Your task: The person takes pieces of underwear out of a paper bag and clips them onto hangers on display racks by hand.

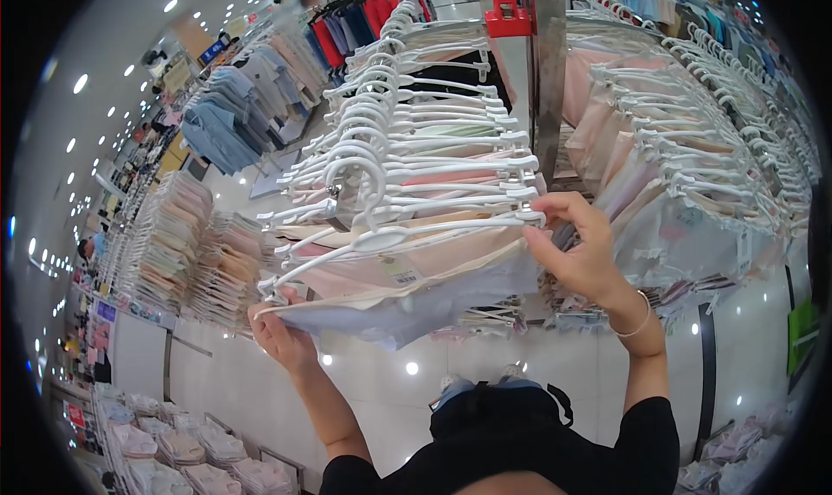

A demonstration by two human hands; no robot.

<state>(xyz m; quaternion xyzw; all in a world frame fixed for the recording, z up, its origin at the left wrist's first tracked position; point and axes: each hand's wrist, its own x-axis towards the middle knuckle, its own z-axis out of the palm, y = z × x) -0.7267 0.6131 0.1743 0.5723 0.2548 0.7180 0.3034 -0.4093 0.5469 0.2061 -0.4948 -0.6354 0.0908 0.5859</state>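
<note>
A white clip hanger [373, 239] hangs at the front end of a rack full of similar hangers. Pale underwear [390, 309], cream and light blue, is spread between its two end clips. At the left clip, my left hand [286, 332] has its fingers closed on the garment's corner. My right hand [576, 248] is at the right clip, thumb and forefinger around the clip and the garment's other corner. A tag [399, 270] shows on a pink garment just behind.
To the right stands another rack of pale garments [685, 226]. Denim shirts [217, 131] and more hanging underwear [165, 244] are on the left. Folded stacks [182, 447] lie at the lower left. A metal post [548, 70] with a red holder [508, 18] rises behind.
</note>
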